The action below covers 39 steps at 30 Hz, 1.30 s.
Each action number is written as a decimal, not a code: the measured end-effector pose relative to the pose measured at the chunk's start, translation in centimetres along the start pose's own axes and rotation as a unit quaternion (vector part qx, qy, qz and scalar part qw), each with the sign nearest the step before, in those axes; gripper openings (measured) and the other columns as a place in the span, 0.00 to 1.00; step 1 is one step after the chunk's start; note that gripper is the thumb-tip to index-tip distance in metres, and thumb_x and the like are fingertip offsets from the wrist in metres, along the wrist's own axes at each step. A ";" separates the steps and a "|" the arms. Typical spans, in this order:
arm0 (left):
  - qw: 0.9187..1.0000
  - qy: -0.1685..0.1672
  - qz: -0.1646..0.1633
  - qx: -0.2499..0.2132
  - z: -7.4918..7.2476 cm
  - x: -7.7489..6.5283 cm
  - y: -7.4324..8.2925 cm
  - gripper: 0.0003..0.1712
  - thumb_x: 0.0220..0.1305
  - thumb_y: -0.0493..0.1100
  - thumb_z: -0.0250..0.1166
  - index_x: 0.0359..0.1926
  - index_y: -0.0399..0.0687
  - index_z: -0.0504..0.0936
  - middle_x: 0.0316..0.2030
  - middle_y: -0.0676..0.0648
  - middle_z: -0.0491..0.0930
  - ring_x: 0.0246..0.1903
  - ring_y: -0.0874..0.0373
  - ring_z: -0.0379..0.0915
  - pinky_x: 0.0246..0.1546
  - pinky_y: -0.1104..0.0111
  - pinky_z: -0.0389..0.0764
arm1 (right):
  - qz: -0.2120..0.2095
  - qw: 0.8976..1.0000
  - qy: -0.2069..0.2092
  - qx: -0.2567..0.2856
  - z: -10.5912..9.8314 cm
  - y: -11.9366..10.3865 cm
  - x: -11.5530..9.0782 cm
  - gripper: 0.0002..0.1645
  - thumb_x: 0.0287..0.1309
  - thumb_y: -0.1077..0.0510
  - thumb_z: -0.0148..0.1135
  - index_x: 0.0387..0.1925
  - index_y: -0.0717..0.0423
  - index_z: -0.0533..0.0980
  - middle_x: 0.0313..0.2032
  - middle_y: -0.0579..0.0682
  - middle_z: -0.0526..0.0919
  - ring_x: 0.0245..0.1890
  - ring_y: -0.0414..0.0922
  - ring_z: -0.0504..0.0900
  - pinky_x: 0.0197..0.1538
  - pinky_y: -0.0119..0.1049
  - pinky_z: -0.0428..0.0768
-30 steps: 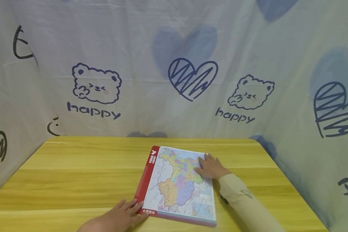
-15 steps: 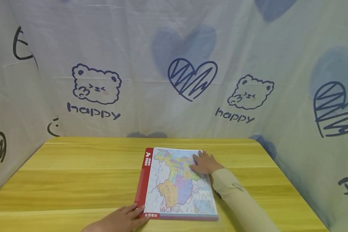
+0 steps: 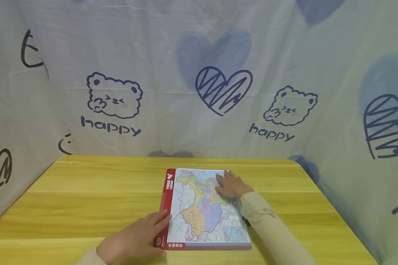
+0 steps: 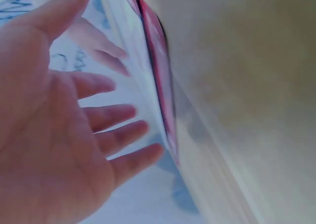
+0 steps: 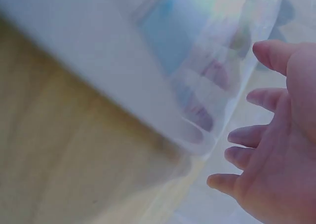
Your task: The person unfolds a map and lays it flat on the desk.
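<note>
A map (image 3: 199, 217) with a red strip down its left side lies flat on the table in the head view; it has some thickness, and whether it is a board or a stack I cannot tell. My left hand (image 3: 136, 235) is at its near left edge, fingers stretched over the red strip. In the left wrist view that hand (image 4: 64, 120) has its fingers spread beside the map's edge (image 4: 158, 71). My right hand (image 3: 231, 185) lies over the map's far right part, fingers extended. The right wrist view shows that hand (image 5: 276, 135) near a glossy map corner (image 5: 192, 130); contact is unclear.
The yellow wood-grain table (image 3: 86, 198) extends to both sides of the map. A white cloth (image 3: 166, 92) printed with hearts and bears hangs behind and around it. A small dark thing (image 3: 246, 221) shows beneath my right sleeve (image 3: 268, 221).
The map has turned slightly, its near edge now lying more level across the view. My left hand has moved away from the near left corner, farther up the red strip. My right hand has shifted slightly left.
</note>
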<state>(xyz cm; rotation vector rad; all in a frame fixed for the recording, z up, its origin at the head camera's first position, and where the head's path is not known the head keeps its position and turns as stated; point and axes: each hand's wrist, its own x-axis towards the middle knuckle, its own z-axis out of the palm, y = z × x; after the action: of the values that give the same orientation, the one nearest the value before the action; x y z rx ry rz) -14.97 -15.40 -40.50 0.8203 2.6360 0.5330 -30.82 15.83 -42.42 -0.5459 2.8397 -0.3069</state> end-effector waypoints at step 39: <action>0.998 -0.023 -0.018 0.049 -1.8 6.3 -4.6 0.66 0.43 0.70 0.72 0.73 0.37 0.55 0.73 0.38 0.49 0.71 0.42 0.45 0.68 0.44 0.49 | -0.265 0.958 -0.034 -0.107 3.6 -7.6 -10.3 0.46 0.62 0.27 0.47 0.74 0.46 0.57 0.73 0.54 0.55 0.71 0.53 0.56 0.66 0.51 0.64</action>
<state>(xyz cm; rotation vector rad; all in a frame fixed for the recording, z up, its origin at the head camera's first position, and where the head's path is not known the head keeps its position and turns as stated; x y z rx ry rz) -22.77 -15.62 -42.13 0.8033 2.6459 0.3739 -18.00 12.32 -42.02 -1.3367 2.6265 -0.0617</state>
